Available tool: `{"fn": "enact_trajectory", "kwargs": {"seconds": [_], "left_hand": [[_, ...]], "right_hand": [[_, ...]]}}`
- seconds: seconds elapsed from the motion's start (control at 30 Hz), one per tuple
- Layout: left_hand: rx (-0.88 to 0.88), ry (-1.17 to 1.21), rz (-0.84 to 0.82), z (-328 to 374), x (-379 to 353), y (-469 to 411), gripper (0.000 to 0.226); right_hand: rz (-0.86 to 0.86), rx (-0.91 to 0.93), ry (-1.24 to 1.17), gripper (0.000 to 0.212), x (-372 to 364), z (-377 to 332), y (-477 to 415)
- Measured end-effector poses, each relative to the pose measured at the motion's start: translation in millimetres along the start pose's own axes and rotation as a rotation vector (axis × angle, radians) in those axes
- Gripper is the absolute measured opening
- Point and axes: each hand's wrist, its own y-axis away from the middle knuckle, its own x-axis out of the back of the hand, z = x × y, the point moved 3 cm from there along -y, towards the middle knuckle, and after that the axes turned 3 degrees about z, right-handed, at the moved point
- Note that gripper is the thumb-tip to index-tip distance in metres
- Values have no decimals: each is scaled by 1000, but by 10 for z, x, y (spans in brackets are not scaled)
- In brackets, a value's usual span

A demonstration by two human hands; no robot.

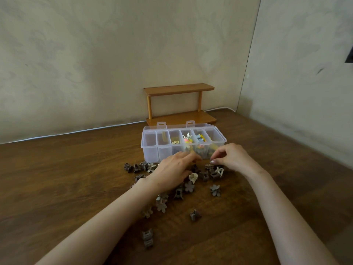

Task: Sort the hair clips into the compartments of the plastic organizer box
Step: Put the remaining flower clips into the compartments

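A clear plastic organizer box [149, 150] stands open on the table, with several compartments in a row. The middle ones hold yellow, pink and blue clips; the leftmost looks empty. Several brown and beige hair clips [215, 190] lie scattered in front of it. My left hand [172, 172] lies palm down over the pile, its fingers stretched toward the box's front wall. My right hand [232, 159] is curled, thumb and fingertips pinching a small brown hair clip [210, 166] at the pile's right side. A beige flower clip [193, 177] sits between the hands.
A small wooden two-tier shelf [179, 88] stands behind the box against the wall. A white cable [76, 131] runs along the table's back edge. Single clips lie nearer to me [147, 237], [195, 215]. Walls close off the back and right.
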Motion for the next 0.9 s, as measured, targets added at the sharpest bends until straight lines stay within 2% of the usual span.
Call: {"fn": "enact_trajectory", "kwargs": {"seconds": [0.1,0.3,0.47,0.57,0.63,0.9], "left_hand": [[-36,-22,-15,14,-18,3,28],[26,38,16,-84,74,-40,19],[71,165,294,-109,354,-47,15],[184,198,492,-244,499,-37,13],[245,207,565,-355,538,-33,14],[209,171,446,-409,457,-59,26]], "right_hand": [[-24,33,-68,10,-60,-54,7],[-71,147,-87,16,-129,-169,46],[-111,148,-101,16,-146,-196,61],[-134,137,-106,13,-163,-200,60],[-151,138,-114,11,-168,-206,65],[-146,212,-143,8,-174,-230,68]]}}
